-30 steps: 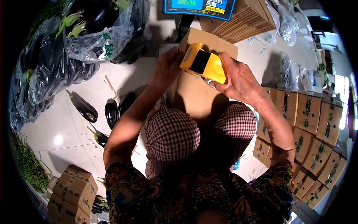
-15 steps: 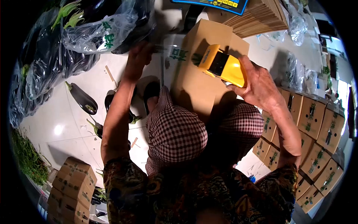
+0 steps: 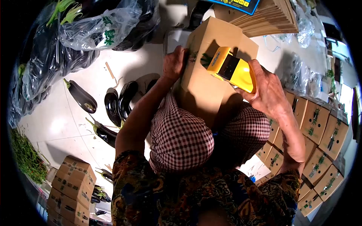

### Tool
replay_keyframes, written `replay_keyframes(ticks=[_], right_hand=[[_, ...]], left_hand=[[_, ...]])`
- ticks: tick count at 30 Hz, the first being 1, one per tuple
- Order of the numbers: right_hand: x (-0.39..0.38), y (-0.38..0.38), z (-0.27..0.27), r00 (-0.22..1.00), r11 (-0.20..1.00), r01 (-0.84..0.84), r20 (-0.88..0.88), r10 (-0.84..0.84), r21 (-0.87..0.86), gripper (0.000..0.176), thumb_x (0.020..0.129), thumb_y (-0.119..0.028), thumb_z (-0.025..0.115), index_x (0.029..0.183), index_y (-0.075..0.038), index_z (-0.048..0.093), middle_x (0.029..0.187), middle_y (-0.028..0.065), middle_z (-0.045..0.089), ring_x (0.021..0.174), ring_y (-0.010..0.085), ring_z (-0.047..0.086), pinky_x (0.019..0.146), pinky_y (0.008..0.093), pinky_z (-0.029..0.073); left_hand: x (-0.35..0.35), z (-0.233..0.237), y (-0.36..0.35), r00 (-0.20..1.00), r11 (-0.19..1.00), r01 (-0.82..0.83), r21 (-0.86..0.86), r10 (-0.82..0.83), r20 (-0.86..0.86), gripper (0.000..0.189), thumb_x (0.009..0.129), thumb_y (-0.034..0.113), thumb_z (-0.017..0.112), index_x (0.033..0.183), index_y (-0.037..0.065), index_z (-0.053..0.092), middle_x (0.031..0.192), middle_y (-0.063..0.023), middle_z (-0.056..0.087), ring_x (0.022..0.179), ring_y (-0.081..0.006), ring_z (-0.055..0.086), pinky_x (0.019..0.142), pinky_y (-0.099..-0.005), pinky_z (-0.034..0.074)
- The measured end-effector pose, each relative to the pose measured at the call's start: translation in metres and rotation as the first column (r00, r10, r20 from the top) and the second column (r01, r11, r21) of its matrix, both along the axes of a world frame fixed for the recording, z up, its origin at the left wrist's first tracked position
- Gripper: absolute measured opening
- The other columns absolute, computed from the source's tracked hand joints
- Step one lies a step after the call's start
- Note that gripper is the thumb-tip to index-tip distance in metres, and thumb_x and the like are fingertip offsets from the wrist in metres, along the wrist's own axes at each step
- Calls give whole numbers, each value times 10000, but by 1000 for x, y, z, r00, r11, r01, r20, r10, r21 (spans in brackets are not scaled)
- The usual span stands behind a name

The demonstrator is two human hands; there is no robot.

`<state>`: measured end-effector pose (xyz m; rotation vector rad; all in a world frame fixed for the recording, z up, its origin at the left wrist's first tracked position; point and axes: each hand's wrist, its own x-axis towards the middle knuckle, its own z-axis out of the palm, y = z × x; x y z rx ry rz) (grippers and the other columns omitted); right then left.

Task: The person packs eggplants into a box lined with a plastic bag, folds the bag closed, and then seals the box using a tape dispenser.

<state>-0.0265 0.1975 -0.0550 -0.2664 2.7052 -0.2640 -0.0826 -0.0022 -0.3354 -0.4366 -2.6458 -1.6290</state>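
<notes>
A closed cardboard box (image 3: 203, 84) stands between my knees. My right hand (image 3: 269, 90) is wrapped round the back of a yellow tape dispenser (image 3: 241, 75), which rests on the box top. Clear packing tape with green print (image 3: 193, 56) runs from the dispenser over the box's left edge. My left hand (image 3: 175, 63) is closed at that left side, against the box, with the tape end at its fingers; the fingertips are partly hidden.
Several eggplants (image 3: 82, 96) lie on the floor to the left. A large plastic bag of eggplants (image 3: 56, 71) fills the upper left. Packed cartons (image 3: 315, 124) are stacked at right and more cartons (image 3: 73, 184) at lower left. Flattened cardboard (image 3: 264, 17) and a blue-framed panel (image 3: 241, 4) are ahead.
My left hand has moved right, from holding the tape stretched out to the box's left side. The tape now lies against the box. The dispenser stays on top, in my right hand.
</notes>
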Motion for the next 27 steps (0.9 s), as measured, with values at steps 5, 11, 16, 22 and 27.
replay_keyframes(ticks=[5, 11, 16, 22, 27], right_hand=[[0, -1, -3, 997, 998, -42, -70, 40, -35, 471, 725, -166, 728, 1046, -47, 404, 757, 196, 656, 643, 342, 662, 632, 420, 553], [5, 10, -9, 997, 999, -47, -57, 47, -5, 417, 747, -157, 675, 1042, -29, 410, 717, 198, 639, 627, 331, 657, 607, 435, 541], [7, 13, -14, 998, 999, -36, -58, 34, -35, 498, 707, -123, 720, 1083, 6, 421, 712, 181, 643, 572, 306, 649, 563, 388, 555], [7, 16, -8, 994, 997, -60, -91, 56, -42, 462, 701, -96, 704, 1055, 18, 430, 705, 182, 630, 559, 294, 639, 504, 352, 537], [2, 13, -11, 999, 997, -37, -35, 35, -73, 520, 649, -97, 694, 1089, 68, 471, 844, 245, 599, 657, 319, 635, 552, 382, 538]], left_hand=[[-2, 0, -7, 994, 986, 107, -125, -106, 13, 158, 914, 197, 496, 985, 55, 498, 754, -212, 612, 693, -450, 582, 583, -516, 450], [-7, -10, -7, 979, 950, 147, -275, -179, -95, 201, 902, 204, 520, 1001, 35, 564, 913, -223, 608, 846, -433, 575, 702, -497, 459], [-73, 116, 31, 807, 989, 142, -40, -139, -574, 355, 881, 339, 571, 1141, 98, 594, 1050, -133, 603, 1010, -352, 524, 826, -470, 434], [-98, 127, 76, 659, 760, 425, -492, -633, -407, 554, 843, 458, 593, 1259, 97, 532, 1094, -114, 591, 947, -308, 573, 835, -429, 453], [-100, 128, 71, 603, 759, 350, -548, -631, -488, 554, 830, 496, 596, 1268, 164, 535, 1033, -117, 580, 946, -315, 581, 838, -429, 458]])
